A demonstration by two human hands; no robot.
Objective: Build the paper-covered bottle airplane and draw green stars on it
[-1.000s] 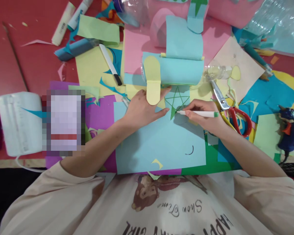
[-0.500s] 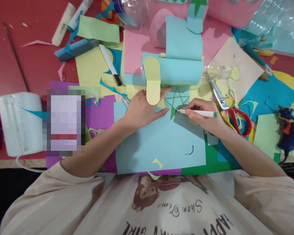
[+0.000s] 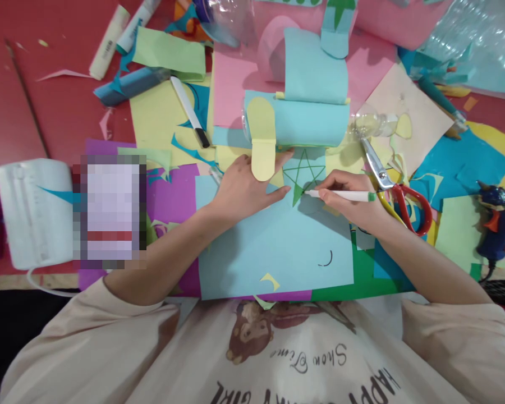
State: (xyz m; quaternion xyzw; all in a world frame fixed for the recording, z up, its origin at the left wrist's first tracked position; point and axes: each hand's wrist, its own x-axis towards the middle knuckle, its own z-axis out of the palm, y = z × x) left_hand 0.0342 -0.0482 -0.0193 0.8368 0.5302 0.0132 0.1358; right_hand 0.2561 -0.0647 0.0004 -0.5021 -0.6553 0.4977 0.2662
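My right hand (image 3: 347, 193) grips a white marker with a green end (image 3: 353, 196). The marker's tip rests at the lower part of a green star (image 3: 303, 171) drawn in outline on light blue paper. One lower point of the star is filled in green. To the left, my left hand (image 3: 246, 191) lies with fingers apart on the paper, partly under a yellow paper strip (image 3: 263, 160). That strip is joined to a bottle wrapped in light blue paper (image 3: 307, 120). Nearer me, a light blue sheet (image 3: 273, 247) carries a short black curved line.
Red-handled scissors (image 3: 404, 199) lie just right of my right hand. Farther right is a blue glue gun (image 3: 496, 224). A white box-like device with a cord (image 3: 36, 213) sits at left. A black-capped marker (image 3: 189, 109) and paper scraps are spread behind my left hand.
The marker tip has shifted very slightly at the star's lower point. My left hand and the things around it look the same.
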